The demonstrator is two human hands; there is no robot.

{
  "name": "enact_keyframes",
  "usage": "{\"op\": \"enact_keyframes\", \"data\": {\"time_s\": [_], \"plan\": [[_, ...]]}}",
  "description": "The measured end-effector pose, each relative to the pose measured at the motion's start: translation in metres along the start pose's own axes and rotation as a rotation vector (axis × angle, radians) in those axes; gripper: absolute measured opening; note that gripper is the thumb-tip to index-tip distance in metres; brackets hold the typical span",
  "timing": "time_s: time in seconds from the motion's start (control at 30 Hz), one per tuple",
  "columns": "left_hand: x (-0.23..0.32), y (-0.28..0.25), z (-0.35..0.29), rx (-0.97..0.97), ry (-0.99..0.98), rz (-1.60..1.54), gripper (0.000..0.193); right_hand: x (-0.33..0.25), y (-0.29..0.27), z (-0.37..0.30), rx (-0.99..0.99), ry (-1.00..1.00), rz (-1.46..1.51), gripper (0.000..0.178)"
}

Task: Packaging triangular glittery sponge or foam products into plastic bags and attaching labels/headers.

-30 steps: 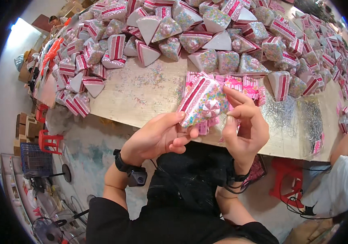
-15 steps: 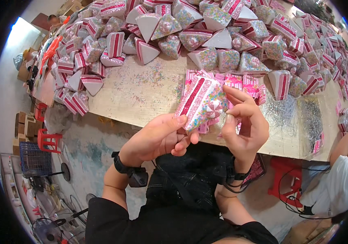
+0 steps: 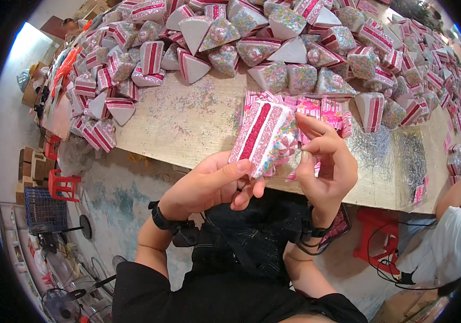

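My left hand (image 3: 214, 180) grips a decorative cake slice (image 3: 260, 137) from below, thumb on its near end. The slice has pink glittery layers, a dark pink middle stripe and a white coating with pastel sprinkles. Its striped side is turned up toward me. Just right of it, my right hand (image 3: 330, 164) has thumb and index finger brought together in a pinch by the decorated face. Whatever lies between those fingertips is too small to make out. Pink printed cards (image 3: 331, 116) lie on the table (image 3: 187, 134) behind the slice, partly hidden by it.
A big heap of similar cake slices (image 3: 289, 51) covers the table's far side. Thin silvery wires (image 3: 373, 151) lie to the right, with a clear plastic bag (image 3: 413, 161) of more beside them. A co-worker's arm (image 3: 454, 194) reaches in at far right. Red stools (image 3: 376, 237) stand below.
My left hand has turned the cake slice, so its striped side shows more and the decorated face less. My right hand stays in nearly the same place, still pinched.
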State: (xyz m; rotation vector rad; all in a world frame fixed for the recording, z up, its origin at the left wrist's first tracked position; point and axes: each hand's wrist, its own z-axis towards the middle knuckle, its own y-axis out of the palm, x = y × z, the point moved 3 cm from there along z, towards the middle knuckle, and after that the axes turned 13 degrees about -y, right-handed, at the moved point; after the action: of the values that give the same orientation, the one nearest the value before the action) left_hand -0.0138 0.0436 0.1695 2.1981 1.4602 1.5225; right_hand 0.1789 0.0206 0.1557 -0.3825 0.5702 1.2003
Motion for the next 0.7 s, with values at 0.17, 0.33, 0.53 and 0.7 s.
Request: {"op": "enact_keyframes", "data": {"time_s": [0.17,0.33,0.53,0.7], "plan": [[0.000,0.002,-0.001,0.010,0.010,0.022,0.033,0.000,-0.002,0.001,-0.020,-0.012,-0.045,0.021],[0.001,0.000,0.000,0.066,0.060,0.263,0.030,-0.012,-0.001,0.003,-0.044,0.005,-0.178,0.020],[-0.010,0.003,0.002,0.097,0.210,0.461,0.034,-0.018,0.000,0.003,-0.045,0.050,-0.225,0.016],[-0.014,0.013,0.006,0.137,0.166,0.525,0.030,-0.013,-0.002,0.001,0.008,0.170,-0.087,0.014]]}}
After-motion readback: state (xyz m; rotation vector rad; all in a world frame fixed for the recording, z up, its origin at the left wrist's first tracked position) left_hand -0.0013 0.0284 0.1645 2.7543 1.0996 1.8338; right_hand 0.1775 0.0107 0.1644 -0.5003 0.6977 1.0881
